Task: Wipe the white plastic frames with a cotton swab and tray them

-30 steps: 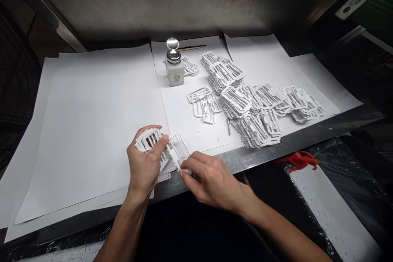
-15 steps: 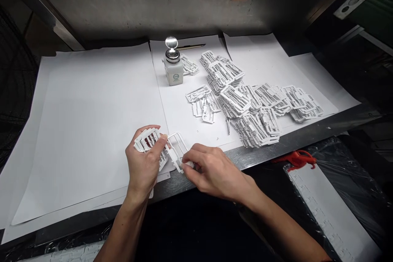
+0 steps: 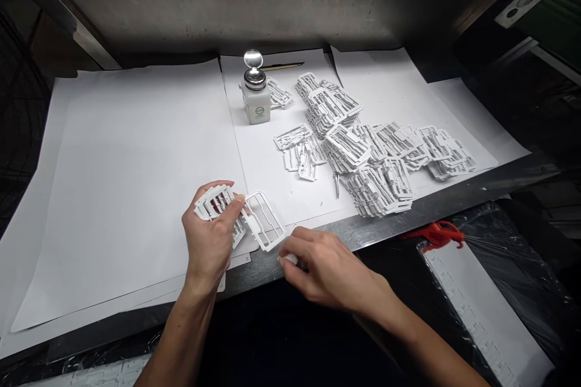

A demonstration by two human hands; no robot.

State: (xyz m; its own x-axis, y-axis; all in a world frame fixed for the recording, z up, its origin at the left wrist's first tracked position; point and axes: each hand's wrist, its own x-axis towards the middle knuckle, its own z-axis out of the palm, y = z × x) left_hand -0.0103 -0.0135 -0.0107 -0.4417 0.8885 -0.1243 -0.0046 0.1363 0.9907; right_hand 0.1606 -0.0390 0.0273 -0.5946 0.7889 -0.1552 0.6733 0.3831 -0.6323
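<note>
My left hand grips a stack of thin white slotted plastic frames over the table's front edge. Its thumb presses on one frame that juts out to the right of the stack, tilted, with long openings in it. Just right of that frame's lower corner, my right hand is closed, thumb against fingers. A small white piece shows between its fingertips; its exact kind is too small to tell. The right hand and the jutting frame look slightly apart.
Piles of similar frames spread over the white paper. A dispenser bottle with a raised metal lid stands behind, near a dark thin tool. Metal tweezers lie by the piles. A red-handled air gun is below the table edge.
My right hand has moved slightly right and down, off the jutting frame, whose lower end is now uncovered. The left hand keeps its grip on the stack.
</note>
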